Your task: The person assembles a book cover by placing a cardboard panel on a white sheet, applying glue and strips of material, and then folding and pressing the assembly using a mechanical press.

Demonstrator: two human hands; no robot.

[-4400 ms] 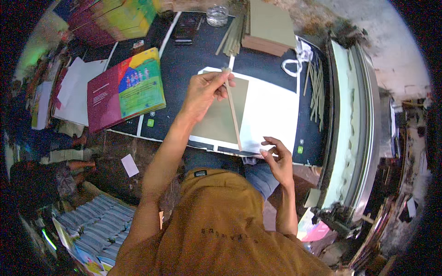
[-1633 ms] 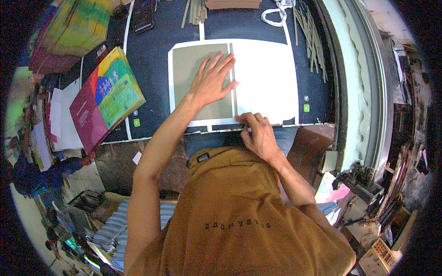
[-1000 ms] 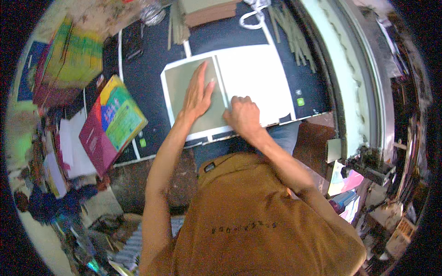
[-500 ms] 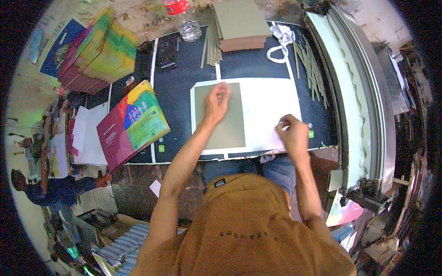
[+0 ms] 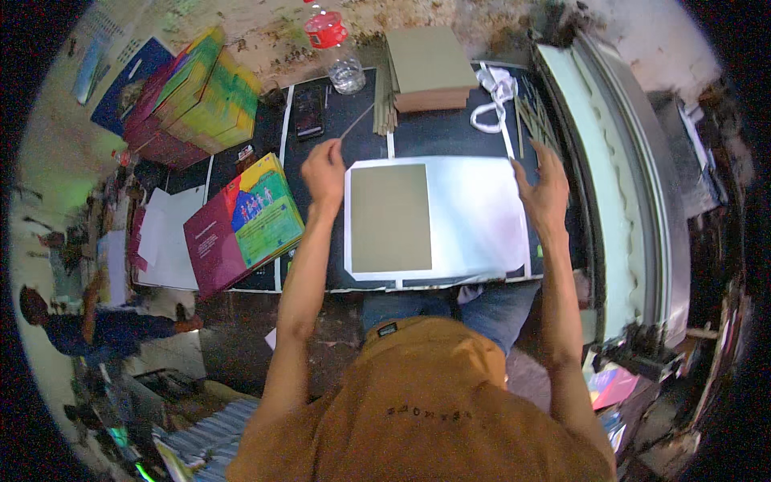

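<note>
My left hand (image 5: pixel 324 173) pinches the end of a thin grey cardboard strip (image 5: pixel 358 120), just off the upper left corner of a white sheet (image 5: pixel 475 217). Flat on the sheet's left half lies a grey-brown board (image 5: pixel 391 218), with a white margin showing around it. My right hand (image 5: pixel 548 186) is at the sheet's upper right edge, fingers apart and holding nothing I can see. Beyond its fingertips are loose grey strips (image 5: pixel 536 120), partly hidden by the hand. A bundle of similar strips (image 5: pixel 385 112) lies beyond the sheet, beside a stack of grey boards (image 5: pixel 432 64).
Left of the sheet lie colourful printed covers (image 5: pixel 245 221) and a black phone (image 5: pixel 309 112). A red-labelled plastic bottle (image 5: pixel 344 68) and a white cloth loop (image 5: pixel 494 96) are at the back. A long metal-edged machine (image 5: pixel 634 185) borders the right. Another person (image 5: pixel 96 328) is at far left.
My left hand has moved left off the board and now has a strip in it. My right hand has gone up and away to the sheet's right edge, its fingers opened.
</note>
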